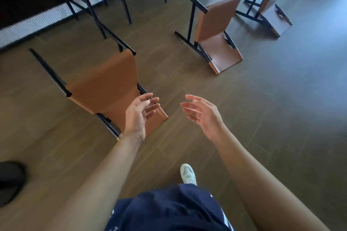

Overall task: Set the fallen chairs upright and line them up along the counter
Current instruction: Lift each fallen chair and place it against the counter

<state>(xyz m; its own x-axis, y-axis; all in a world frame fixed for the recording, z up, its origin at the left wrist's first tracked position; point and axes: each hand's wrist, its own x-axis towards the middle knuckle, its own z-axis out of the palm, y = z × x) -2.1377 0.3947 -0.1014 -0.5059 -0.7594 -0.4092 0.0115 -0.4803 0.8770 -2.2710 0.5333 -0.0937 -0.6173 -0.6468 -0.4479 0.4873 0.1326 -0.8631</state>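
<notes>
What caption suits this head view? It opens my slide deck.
Both hands, left and right, reach open toward the nearest fallen chair; two more lie beyond.

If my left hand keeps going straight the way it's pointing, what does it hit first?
Most likely the nearest fallen chair. The left hand, open and empty, points forward over the tan backrest lying on the floor. Depth is unclear, so I can't tell how far above it the hand is.
</notes>
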